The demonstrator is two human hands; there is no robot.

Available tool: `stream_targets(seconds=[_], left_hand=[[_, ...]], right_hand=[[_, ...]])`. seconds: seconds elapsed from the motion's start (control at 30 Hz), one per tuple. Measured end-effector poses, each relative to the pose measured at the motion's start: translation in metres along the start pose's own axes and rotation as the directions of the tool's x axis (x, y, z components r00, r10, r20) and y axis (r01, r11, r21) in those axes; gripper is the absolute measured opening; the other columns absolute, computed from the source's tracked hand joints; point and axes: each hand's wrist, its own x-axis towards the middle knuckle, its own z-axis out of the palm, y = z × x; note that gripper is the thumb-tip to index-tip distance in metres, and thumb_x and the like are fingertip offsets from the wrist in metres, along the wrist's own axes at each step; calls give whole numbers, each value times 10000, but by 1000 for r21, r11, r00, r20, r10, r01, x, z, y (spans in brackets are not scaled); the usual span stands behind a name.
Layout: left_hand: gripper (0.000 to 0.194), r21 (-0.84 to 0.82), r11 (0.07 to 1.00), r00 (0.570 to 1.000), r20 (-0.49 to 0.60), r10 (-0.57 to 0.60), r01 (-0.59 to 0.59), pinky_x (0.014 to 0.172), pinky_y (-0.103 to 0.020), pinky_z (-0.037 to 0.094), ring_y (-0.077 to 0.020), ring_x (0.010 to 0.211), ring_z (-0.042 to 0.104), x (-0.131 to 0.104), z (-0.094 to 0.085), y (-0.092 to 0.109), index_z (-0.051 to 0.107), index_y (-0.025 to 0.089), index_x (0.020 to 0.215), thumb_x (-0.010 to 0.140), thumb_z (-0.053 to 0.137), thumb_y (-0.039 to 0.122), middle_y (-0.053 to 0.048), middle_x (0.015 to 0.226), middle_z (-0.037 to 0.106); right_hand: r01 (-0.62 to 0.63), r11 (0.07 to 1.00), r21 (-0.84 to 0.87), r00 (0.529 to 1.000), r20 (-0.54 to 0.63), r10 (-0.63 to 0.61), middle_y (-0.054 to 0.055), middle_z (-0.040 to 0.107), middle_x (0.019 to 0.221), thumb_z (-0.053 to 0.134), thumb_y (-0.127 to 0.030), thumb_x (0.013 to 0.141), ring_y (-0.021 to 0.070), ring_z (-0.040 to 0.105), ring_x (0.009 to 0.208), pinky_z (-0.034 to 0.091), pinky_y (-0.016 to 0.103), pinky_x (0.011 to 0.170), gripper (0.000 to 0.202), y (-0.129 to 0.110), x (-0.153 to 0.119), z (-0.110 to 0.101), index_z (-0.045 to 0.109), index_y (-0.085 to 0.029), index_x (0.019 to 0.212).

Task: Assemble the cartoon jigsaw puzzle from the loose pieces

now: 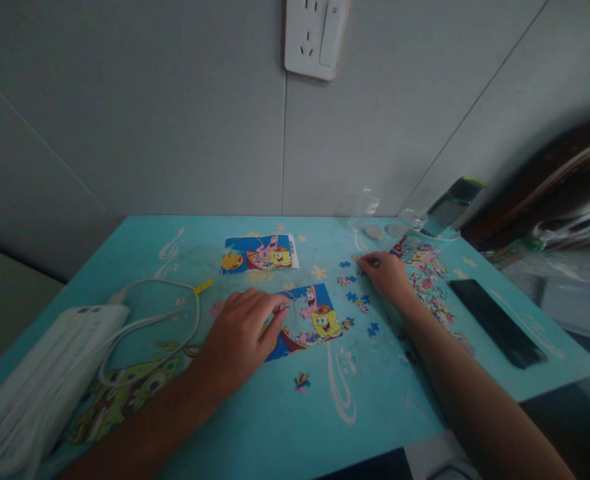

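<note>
A partly joined cartoon jigsaw puzzle (327,323) lies mid-table. My left hand (242,337) is over its left side, thumb and forefinger pinched together; a small pale bit shows at the tips, too unclear to name. My right hand (389,279) reaches among loose pieces to the right of the puzzle, its fingertips closed at the edge of a small puzzle piece (355,258). Several blue pieces (346,281) lie between the hands, and one more blue piece (373,329) sits nearer to me. A separate brown and pink piece (301,382) rests below the puzzle.
Behind the puzzle lies a reference picture card (259,254). A white power strip (49,380) with a looping cable (198,320) occupies the left. Clear plastic cups (365,212), a tub (437,241) and a black flat bar (495,321) are on the right. A wall rises behind.
</note>
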Motion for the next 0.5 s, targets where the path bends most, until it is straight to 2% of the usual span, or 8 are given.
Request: stream_targets(seconds=[0.13,0.23,0.3,0.4,0.5], left_hand=[[118,-23,1000,1000,22,-2,2,812,-390,427,-206,889,602,0,-1,1,611,210,1057,999,512,239,-39,950,677],[102,-131,990,989,131,76,-59,838,-386,433,-199,900,600,0,-4,5,618,211,1031,995,525,233,-30,950,684],[98,-247,962,953,246,176,-114,884,-375,440,-182,910,606,-1,-8,8,623,222,1042,991,539,234,-14,959,690],[91,-374,916,865,402,301,-144,920,-342,449,-157,904,616,-3,-13,14,634,251,1038,974,572,234,14,936,694],[90,-416,894,800,473,370,-167,966,-334,446,-152,892,618,-6,-15,19,641,261,996,936,610,201,29,886,696]], right_hand=[[15,1000,27,1000,14,-15,78,767,907,589,-361,900,215,687,785,480,306,740,282,1,1,1,775,-190,1026],[32,999,42,999,28,-33,69,767,934,587,-357,898,210,685,800,476,302,747,306,1,1,2,767,-209,1097],[36,998,49,999,30,-38,69,764,936,595,-360,890,214,680,804,471,307,747,300,0,1,3,775,-216,1081],[36,997,68,999,29,-38,66,763,906,603,-361,876,217,672,786,463,311,731,286,-1,1,3,784,-211,1038],[35,994,101,999,39,-39,55,762,855,609,-356,864,204,666,741,457,300,693,261,0,1,2,784,-205,984]])
